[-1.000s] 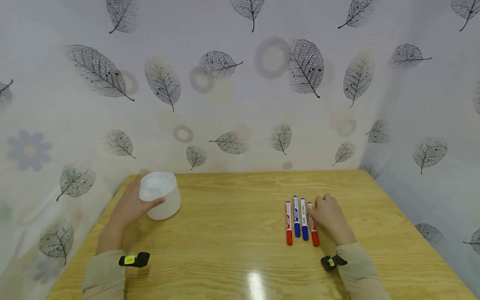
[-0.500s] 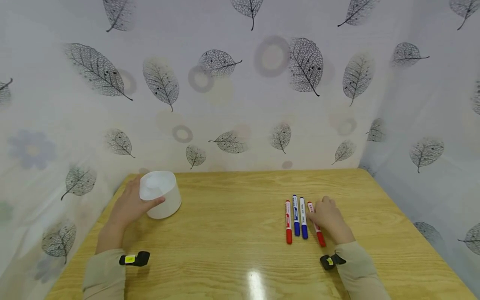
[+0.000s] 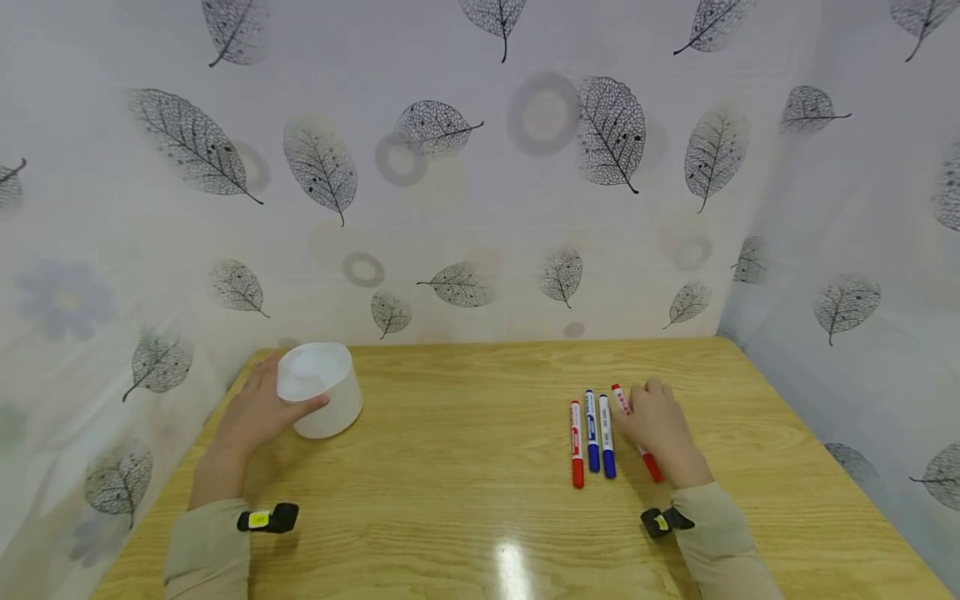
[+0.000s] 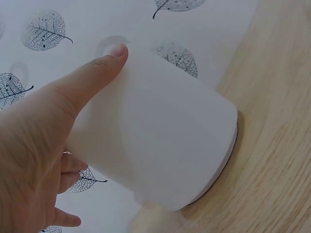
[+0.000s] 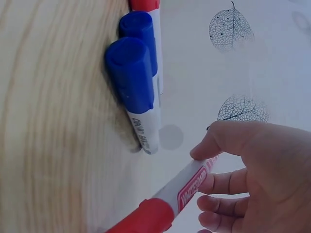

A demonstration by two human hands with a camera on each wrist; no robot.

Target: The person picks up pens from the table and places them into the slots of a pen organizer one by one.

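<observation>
My left hand grips a round white container at the table's left, thumb on the near side and fingers around the far left. In the left wrist view the thumb presses the smooth wall of the container, whose base meets the wood. On the right, my right hand pinches a red-capped whiteboard marker between thumb and fingers, its cap slanting toward me. Two blue-capped markers and another red-capped marker lie side by side just left of that hand.
The wooden table reaches back to a pale leaf-patterned cloth, which also hangs along both sides. A black band with a yellow label sits on each wrist.
My right hand has taken up the rightmost red-capped marker, which has turned askew and shifted away from the row. The left hand and white container stay in place.
</observation>
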